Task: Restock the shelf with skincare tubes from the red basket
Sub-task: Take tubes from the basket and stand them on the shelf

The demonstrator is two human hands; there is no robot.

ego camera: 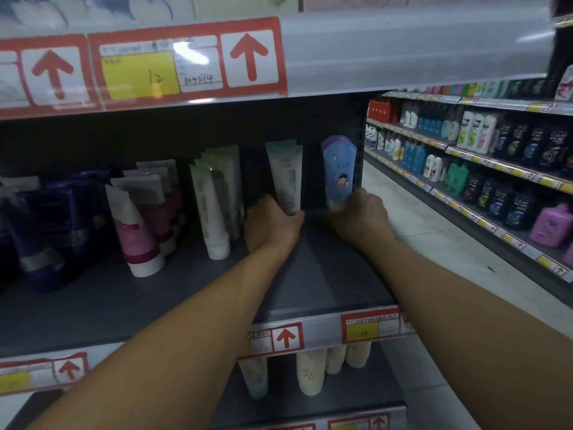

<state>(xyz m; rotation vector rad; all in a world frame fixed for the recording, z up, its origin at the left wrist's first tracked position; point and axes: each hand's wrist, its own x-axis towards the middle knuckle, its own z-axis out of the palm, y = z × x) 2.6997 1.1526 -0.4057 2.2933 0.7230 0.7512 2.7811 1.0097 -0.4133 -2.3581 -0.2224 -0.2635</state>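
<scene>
- Right now both arms reach deep onto the dark grey metal shelf [325,274], each hand at the foot of a standing tube.
- Left hand [269,226]: fingers curled round the lower end of a pale white-and-green skincare tube [285,176], thumb pressed against its right side. The tube stands upright, flat crimped end on top.
- Right hand [361,217]: fingers curled and closed on the base of a blue-and-lilac tube with a cartoon figure [338,170], which stands upright just beside the shelf's perforated right-hand upright.
- The two held tubes stand apart, bare shelf between them.
- Left of the left hand, a row of white-and-green tubes [214,206] stands cap-down, touching one another; farther left come white tubes with pink-red bands [136,231], then dark blue-purple tubes [46,225].
- Along the shelf's front edge runs a price strip with red arrow labels [286,338].
- Below, cream-coloured tubes [310,372] stand on the next shelf down.
</scene>
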